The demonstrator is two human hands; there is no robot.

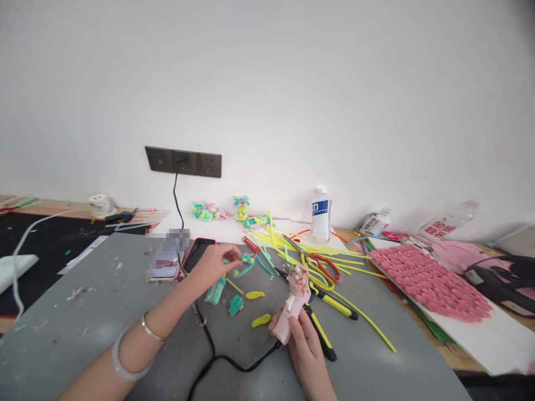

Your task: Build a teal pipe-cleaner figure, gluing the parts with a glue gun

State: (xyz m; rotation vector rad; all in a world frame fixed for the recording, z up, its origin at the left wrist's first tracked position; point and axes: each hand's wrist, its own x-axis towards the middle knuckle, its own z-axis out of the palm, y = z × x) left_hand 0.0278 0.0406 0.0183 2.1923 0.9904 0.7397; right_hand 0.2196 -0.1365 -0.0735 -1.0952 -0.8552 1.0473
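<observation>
My right hand (305, 348) is wrapped round a pink hot glue gun (292, 303), nozzle pointing up and away, its black cord (225, 359) trailing off to the left across the grey table (83, 312). My left hand (213, 264) reaches forward and pinches a small teal and yellow craft piece (247, 259) between fingertips. Teal and yellow foam bits (236, 304) lie between the two hands. A bangle and a thin bracelet sit on my left wrist.
Yellow pipe-cleaner strips (334, 262), red-handled scissors (321, 264) and yellow-black pliers (330, 303) lie right of the glue gun. A phone (196, 253), white bottle (320, 214), small finished figures (242, 209) by the wall, and a pink bumpy sheet (430, 281) at right.
</observation>
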